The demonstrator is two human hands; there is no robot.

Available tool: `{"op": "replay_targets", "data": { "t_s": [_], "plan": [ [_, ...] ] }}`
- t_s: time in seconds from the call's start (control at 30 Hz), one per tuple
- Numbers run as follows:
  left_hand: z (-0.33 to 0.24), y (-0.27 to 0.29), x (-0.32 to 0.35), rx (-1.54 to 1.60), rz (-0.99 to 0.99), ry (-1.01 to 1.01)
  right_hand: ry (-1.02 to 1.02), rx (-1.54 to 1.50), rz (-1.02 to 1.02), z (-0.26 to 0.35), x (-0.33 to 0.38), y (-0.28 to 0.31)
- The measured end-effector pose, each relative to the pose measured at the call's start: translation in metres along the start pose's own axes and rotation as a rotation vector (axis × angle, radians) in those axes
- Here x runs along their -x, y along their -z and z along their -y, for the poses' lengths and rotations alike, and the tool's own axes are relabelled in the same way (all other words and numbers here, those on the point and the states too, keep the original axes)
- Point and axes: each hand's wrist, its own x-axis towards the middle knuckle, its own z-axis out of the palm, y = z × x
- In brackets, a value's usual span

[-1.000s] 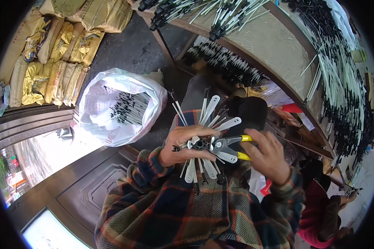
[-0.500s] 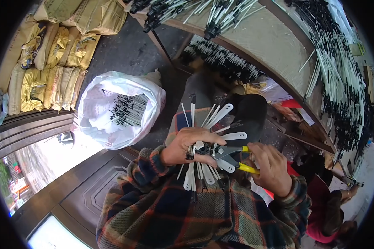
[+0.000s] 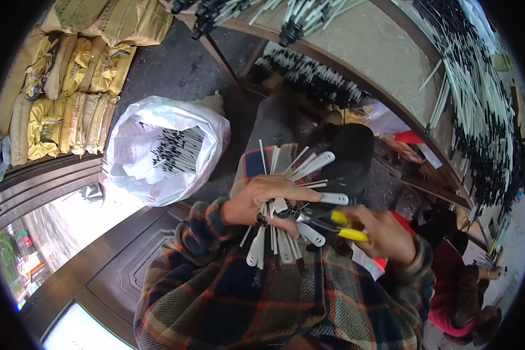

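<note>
My left hand [image 3: 261, 201] was closed around a fanned bundle of thin white plastic strips with paddle ends [image 3: 286, 233], held over my lap – light, springy, slippery, I judged, so best pinched at the crossing. My right hand [image 3: 385, 233] was wrapped about yellow-handled pliers [image 3: 332, 220], nose at that crossing – wrist bent inward.

Yellow sacks [image 3: 70, 87] stacked upper left; white plastic bag [image 3: 163, 151] open beside them, centre-left.
</note>
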Motion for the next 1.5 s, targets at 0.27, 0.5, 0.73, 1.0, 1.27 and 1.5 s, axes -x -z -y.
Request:
{"op": "replay_targets", "data": {
  "t_s": [0.27, 0.5, 0.73, 1.0, 1.27, 1.5],
  "plan": [
    [0.012, -0.005, 0.004, -0.029, -0.081, -0.062, 0.141, -0.269, -0.013, -0.009, -0.006, 0.008],
    [0.010, -0.023, 0.008, -0.047, -0.263, 0.007, 0.038, 0.566, -0.455, -0.006, -0.015, -0.026],
    [0.012, -0.029, 0.009, 0.033, -0.381, 0.054, 0.114, 0.432, -0.540, -0.036, -0.036, -0.050],
    [0.004, -0.016, 0.007, 0.011, -0.174, 0.083, 0.039, 0.307, -0.136, -0.012, -0.016, 0.004],
    [0.009, -0.015, -0.001, 0.038, -0.025, 0.003, 0.001, 0.027, 0.224, 0.013, -0.014, 0.064],
    [0.007, -0.008, 0.000, 0.115, -0.089, 0.157, -0.060, 0.157, 0.102, 0.012, -0.022, 0.038]
  ]
}}
